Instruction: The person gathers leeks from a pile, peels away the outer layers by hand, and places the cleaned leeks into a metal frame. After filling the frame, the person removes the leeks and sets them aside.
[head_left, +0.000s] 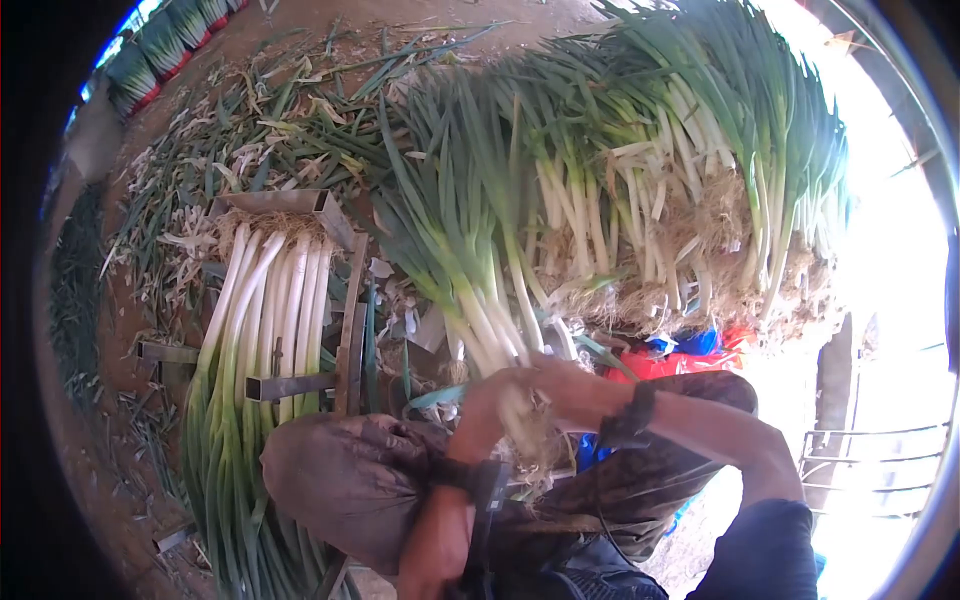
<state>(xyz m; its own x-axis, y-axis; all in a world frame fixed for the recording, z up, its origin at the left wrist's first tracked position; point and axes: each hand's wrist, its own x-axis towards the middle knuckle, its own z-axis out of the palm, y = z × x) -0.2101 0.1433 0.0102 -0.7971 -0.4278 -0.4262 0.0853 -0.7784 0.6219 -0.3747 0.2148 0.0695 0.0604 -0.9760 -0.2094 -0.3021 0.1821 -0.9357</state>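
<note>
Both hands meet at the white lower stems of a few green onions (pixel 480 318), just above my lap. My left hand (pixel 488 405) is closed round the stems, its fingers partly blurred. Beside it on the right, my right hand (pixel 568 392) has its fingers bent against the same stems; motion blur hides their exact grip. The roots hang below my hands, and the green leaves point up and away. To the left, a bundle of cleaned green onions (pixel 270 300) lies in a metal frame (pixel 335 215), roots at the far end.
A large pile of untrimmed green onions (pixel 690 180) spreads across the back and right. Leaf scraps (pixel 270 130) cover the ground at the back left. Red and blue plastic (pixel 690 355) lies under the pile. Tied bundles (pixel 160 45) stand at the far left, and a wire rack (pixel 875 460) at the right.
</note>
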